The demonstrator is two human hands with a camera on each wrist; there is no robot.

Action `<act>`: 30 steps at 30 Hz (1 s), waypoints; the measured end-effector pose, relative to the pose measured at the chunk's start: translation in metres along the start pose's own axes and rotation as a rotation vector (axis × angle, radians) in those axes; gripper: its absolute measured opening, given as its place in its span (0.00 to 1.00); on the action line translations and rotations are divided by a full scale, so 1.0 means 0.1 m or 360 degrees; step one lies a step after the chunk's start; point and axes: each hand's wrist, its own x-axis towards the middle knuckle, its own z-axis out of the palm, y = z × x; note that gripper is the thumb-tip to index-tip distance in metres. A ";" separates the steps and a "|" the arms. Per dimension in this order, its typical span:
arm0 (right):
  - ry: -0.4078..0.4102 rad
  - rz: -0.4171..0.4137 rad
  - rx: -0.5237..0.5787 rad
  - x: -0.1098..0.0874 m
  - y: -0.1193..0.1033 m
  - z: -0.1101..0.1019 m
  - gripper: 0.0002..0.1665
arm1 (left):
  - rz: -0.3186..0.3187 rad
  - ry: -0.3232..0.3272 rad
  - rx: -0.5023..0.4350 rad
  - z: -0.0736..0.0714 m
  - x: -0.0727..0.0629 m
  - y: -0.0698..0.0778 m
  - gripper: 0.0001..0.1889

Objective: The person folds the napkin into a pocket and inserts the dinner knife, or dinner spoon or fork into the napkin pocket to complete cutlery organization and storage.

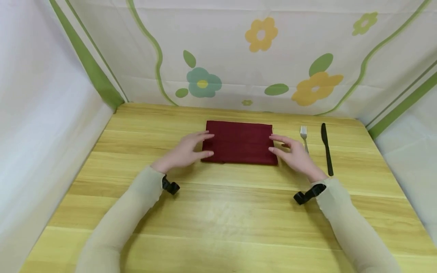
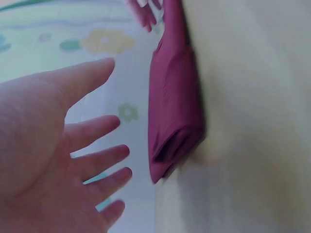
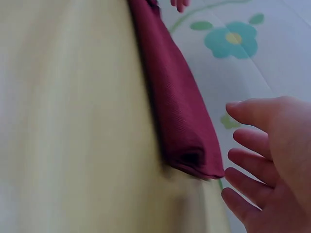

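A dark red cloth (image 1: 240, 143), folded into a flat rectangle, lies on the wooden table with its long side across. My left hand (image 1: 187, 151) is at its left end, thumb and fingers spread apart, fingertips over the edge in the head view. At the opposite end my right hand (image 1: 295, 153) has its thumb and fingers apart too, fingertips right at the edge. Both wrist views show a gap between the fingers and the cloth (image 2: 177, 97), whose rolled, layered folds (image 3: 187, 158) are visible at each end. Neither hand grips anything.
To the right of the cloth lie a fork (image 1: 303, 132), its handle partly hidden behind my right hand, and a black knife (image 1: 326, 148). A white curtain (image 1: 225, 45) with printed flowers hangs along the table's (image 1: 218, 220) far edge, with white fabric on both sides.
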 end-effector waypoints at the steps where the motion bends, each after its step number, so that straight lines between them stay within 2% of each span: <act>1: 0.0029 0.0001 0.0019 0.05 0.01 -0.02 0.30 | -0.0008 0.0025 -0.0040 -0.04 0.06 -0.03 0.34; 7: 0.0083 0.0068 0.0031 0.39 0.06 -0.14 0.32 | -0.0094 0.0170 -0.0234 -0.20 0.40 -0.20 0.30; 14: 0.0109 0.0110 0.0000 0.73 0.13 -0.21 0.34 | -0.0209 0.0255 -0.0342 -0.22 0.69 -0.45 0.28; 20: 0.0056 0.0219 -0.0058 0.90 0.21 -0.18 0.35 | -0.0279 0.0230 -0.0333 -0.15 0.84 -0.58 0.28; 25: 0.0051 0.0232 -0.0136 0.97 0.24 -0.14 0.32 | -0.0295 0.0228 -0.0287 -0.11 0.92 -0.61 0.26; 30: 0.0065 0.0225 -0.0121 0.99 0.25 -0.09 0.29 | -0.0298 0.0195 -0.0226 -0.10 0.96 -0.61 0.25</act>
